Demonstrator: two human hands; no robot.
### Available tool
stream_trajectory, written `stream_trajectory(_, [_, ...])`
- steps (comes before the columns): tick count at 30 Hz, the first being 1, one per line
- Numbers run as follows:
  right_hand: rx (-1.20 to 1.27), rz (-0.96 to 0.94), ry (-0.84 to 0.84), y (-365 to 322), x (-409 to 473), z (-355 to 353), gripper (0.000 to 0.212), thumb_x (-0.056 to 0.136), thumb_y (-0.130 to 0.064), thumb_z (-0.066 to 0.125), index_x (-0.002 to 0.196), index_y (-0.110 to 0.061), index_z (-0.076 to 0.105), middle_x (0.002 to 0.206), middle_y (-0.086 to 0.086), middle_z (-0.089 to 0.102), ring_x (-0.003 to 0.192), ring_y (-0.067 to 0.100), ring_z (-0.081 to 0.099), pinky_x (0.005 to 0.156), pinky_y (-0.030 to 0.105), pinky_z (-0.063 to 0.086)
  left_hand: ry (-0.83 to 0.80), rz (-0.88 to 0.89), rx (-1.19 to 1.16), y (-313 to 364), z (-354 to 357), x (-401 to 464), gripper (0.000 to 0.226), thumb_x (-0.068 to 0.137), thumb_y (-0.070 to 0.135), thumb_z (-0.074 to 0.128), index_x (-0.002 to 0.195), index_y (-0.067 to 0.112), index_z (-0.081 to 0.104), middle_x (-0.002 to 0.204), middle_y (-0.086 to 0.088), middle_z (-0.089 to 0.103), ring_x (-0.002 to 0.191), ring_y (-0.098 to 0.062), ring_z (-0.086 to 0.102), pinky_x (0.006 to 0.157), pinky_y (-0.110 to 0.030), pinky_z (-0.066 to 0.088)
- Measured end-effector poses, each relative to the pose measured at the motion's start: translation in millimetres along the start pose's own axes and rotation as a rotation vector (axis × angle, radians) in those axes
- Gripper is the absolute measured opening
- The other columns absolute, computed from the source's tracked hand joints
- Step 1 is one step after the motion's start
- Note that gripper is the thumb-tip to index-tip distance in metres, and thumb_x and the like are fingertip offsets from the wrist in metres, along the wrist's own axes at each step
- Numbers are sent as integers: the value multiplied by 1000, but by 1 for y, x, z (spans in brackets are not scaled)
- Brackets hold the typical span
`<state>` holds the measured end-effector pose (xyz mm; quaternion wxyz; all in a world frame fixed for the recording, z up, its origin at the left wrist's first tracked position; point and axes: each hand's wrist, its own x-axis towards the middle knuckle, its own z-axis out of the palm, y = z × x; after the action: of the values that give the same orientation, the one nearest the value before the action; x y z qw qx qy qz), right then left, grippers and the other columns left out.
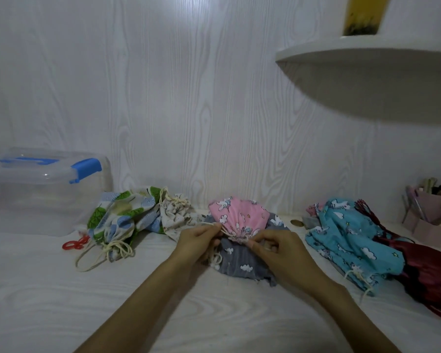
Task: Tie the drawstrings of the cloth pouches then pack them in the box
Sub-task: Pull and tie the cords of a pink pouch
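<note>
A pink unicorn-print pouch [239, 215] lies at the table's middle on top of a grey cloud-print pouch [242, 263], its gathered mouth toward me. My left hand [199, 242] pinches a cream drawstring at the left of that mouth. My right hand [273, 247] pinches the gathered mouth and cord from the right. To the left lies a leaf-print pouch [117, 220] with its cords drawn, and a beige pouch [175, 212] beside it. A clear plastic box with blue latches [43, 189] stands at the far left, lid on.
A turquoise unicorn pouch [346, 240] and a dark red pouch [428, 273] lie at the right. A red plastic clip [74, 244] sits near the box. A pink pen holder [430, 217] stands at the far right, a curved white shelf [367, 57] above it.
</note>
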<state>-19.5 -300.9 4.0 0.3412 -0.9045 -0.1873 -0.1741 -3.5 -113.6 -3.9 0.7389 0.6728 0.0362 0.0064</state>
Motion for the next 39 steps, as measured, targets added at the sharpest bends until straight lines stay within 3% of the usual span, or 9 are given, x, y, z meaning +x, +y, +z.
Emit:
stream_trajectory(11, [-7,39,-24,-43,80,-60,19,87,-33,64,86,-17,75,31,-16,41,33,-1,40,55,23,37,105,312,-171,69,24,26,26,100,19,46,105,2,65,89,0,69,54,3,64,42,-5,41])
stream_trajectory(15, [21,81,67,-40,86,-48,18,87,-34,62,92,-24,76,84,-8,72,72,2,61,79,28,50,20,373,-252,75,31,29,28,101,28,41,106,9,60,106,4,71,53,5,62,41,-7,41])
stream_trajectory(18, [13,142,48,-37,88,-50,16,88,-33,62,93,-25,74,86,-11,70,77,4,60,75,24,44,-53,396,-207,73,30,33,25,101,30,40,94,11,54,103,-1,73,47,-1,59,39,-9,39])
stream_trajectory(21, [-1,182,-47,-36,83,-58,16,87,-32,64,94,-24,74,67,-19,61,68,-3,56,66,20,41,-121,372,-23,74,20,37,22,100,26,43,93,10,56,77,4,74,44,-2,56,39,-10,33])
stream_trajectory(25, [-8,212,-339,-44,74,-67,20,88,-28,64,101,-17,75,86,-4,67,35,-6,48,35,7,30,-172,357,249,77,4,39,26,95,26,53,96,7,71,48,13,58,39,0,36,50,-16,26])
stream_trajectory(32, [-93,172,-556,-55,69,-71,21,87,-36,63,71,-27,74,56,-6,55,37,1,37,41,9,30,-422,320,417,84,1,28,19,94,16,55,101,11,72,77,10,71,50,16,49,54,2,35])
stream_trajectory(33, [-90,177,-554,-55,69,-74,28,87,-38,61,62,-28,70,56,-6,56,36,1,37,40,10,30,-462,307,447,83,3,26,21,95,15,54,107,9,69,82,17,65,52,21,47,59,2,21])
stream_trajectory(34, [-84,179,-530,-56,69,-78,35,88,-40,60,56,-27,66,54,-7,56,36,1,37,42,12,31,-512,287,487,84,5,24,22,96,15,53,110,8,68,83,15,67,52,17,51,57,3,40])
stream_trajectory(39, [-21,187,-306,-56,70,-87,45,86,-50,55,58,-15,57,55,-2,52,47,5,40,53,15,36,-702,269,762,76,13,24,22,87,28,62,96,9,70,83,-5,53,80,-14,46,78,-30,41])
